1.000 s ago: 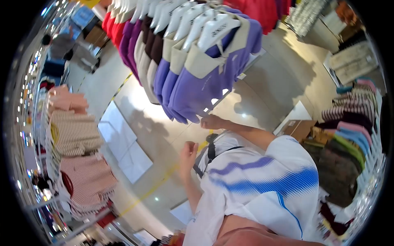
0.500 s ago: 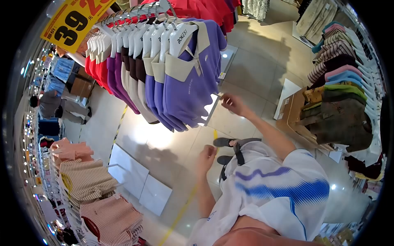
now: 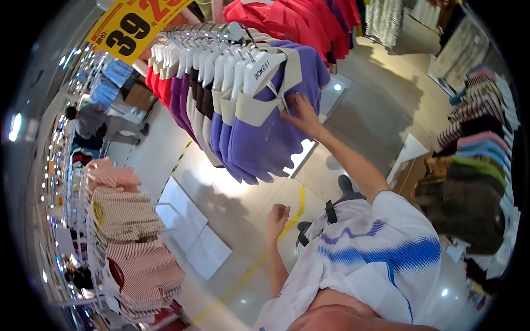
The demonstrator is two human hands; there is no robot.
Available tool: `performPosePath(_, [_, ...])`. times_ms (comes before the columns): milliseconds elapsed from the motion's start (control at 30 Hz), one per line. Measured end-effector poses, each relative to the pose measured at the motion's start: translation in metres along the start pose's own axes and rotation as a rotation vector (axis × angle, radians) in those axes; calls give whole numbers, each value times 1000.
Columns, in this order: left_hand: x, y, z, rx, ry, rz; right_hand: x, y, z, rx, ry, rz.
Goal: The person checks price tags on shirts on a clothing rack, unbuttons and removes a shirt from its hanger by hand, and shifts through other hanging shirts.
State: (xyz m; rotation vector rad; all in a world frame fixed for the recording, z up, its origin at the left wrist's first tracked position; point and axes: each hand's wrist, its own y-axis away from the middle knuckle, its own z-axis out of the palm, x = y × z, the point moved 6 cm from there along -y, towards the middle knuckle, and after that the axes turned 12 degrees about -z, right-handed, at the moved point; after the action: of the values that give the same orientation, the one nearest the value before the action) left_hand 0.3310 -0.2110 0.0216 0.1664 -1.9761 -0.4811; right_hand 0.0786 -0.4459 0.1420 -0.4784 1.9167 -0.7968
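Observation:
A purple polo shirt [image 3: 259, 132] with a cream collar hangs at the near end of a rack, on a white hanger [image 3: 260, 74] lettered BOKESI. My right hand [image 3: 303, 117] is at the shirt's chest, by the collar opening and a small pale tag [image 3: 282, 101]. Its thumb and forefinger are apart, and the fingertips seem to touch the placket. Low in front of my body, my left hand [image 3: 277, 217] is loosely curled, with nothing visible in it. Several more polo shirts in purple, brown, cream and red hang behind the first one.
A yellow price sign [image 3: 135, 27] stands over the rack's left end. Striped tops [image 3: 144, 270] hang at lower left, beside white floor panels [image 3: 193, 229]. To the right are more hanging clothes [image 3: 469, 193] and a cardboard box [image 3: 411, 174]. Another person [image 3: 107, 124] stands at far left.
My right hand has moved up from beside the purple polo shirt's hem to its collar opening. The view has shifted, and my feet have changed position. My left hand stays curled and low.

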Motion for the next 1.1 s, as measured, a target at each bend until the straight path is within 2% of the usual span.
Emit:
performPosePath(67, [13, -3, -1, 93, 82, -40, 14, -10, 7, 13, -27, 32])
performPosePath(167, [25, -12, 17, 174, 195, -100, 33, -18, 13, -102, -229, 95])
performPosePath(267, [36, -28, 42, 191, 223, -103, 40, -14, 3, -247, -271, 147])
performPosePath(333, [48, -36, 53, 214, 234, -105, 40, -8, 0, -269, -364, 118])
performPosePath(400, [58, -42, 61, 233, 240, -101, 40, 1, 0, -374, -674, 291])
performPosePath(600, [67, -53, 63, 130, 202, -45, 23, 15, -13, -471, -858, 464])
performPosePath(700, [81, -68, 60, -2, 91, -101, 12, 16, -22, -401, -901, 544])
performPosePath(900, [112, -97, 69, -147, -127, 43, 13, 35, -32, -291, -977, 650])
performPosePath(1000, [133, -108, 68, -117, -94, 146, 15, 41, -37, -266, -957, 697])
performPosePath(1067, [162, -104, 58, 53, -45, 410, 19, 44, -36, -260, -960, 671])
performPosePath(1100, [177, -101, 51, 38, -15, 378, 17, 44, -37, -263, -959, 671])
